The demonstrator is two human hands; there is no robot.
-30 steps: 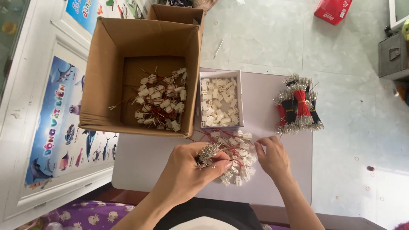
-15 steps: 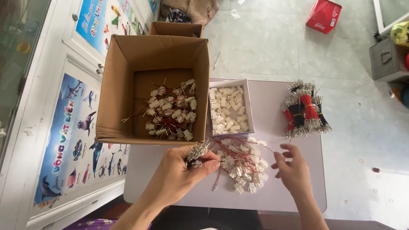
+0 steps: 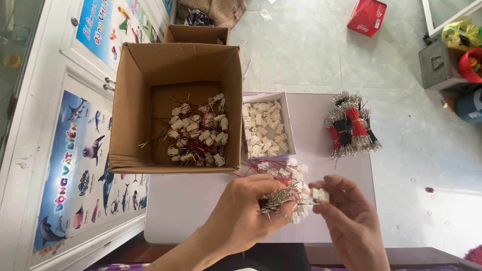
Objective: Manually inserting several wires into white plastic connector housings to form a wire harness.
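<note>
Lower centre: left hand [image 3: 241, 216] clamped on a wire bundle [image 3: 277, 199]; right hand [image 3: 349, 221] fingers pinched on one white connector [image 3: 320, 194], touching a wire tip. Beyond them, finished pieces [image 3: 283, 170] on the tabletop [image 3: 186, 200]. Upper left, cardboard box [image 3: 175, 105] partly filled; small tray [image 3: 266, 125] and red-black bundles [image 3: 351, 131] remain.

Head camera looks steeply down, close above the table [image 3: 201, 211]; single view.
</note>
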